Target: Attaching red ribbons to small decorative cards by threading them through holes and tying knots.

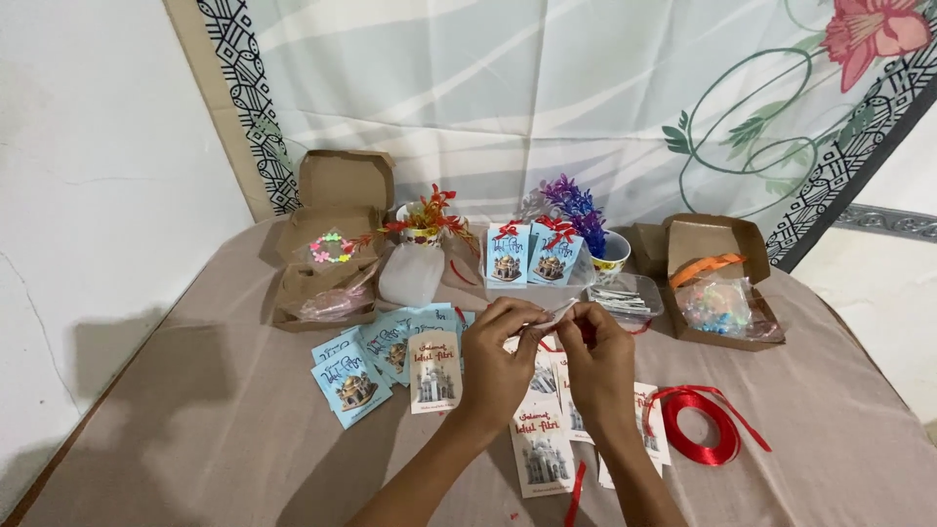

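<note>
My left hand [500, 363] and my right hand [597, 363] meet above the table's middle, both pinching a small white card with a bit of red ribbon [556, 317] between the fingertips. Below them lie white greeting cards [543, 451] with a domed building picture. A fan of blue cards [363, 359] and one cream card [435, 371] lie left of my left hand. A coil of red ribbon [705, 425] rests right of my right hand. Two finished blue cards with red bows [528, 256] stand upright behind.
An open cardboard box [332, 234] with beads sits back left, another box [720, 283] with colourful items back right. A white plastic jar [411, 275], two cups of artificial flowers [429, 222], and a clear tray [630, 298] stand between. A patterned cloth hangs behind.
</note>
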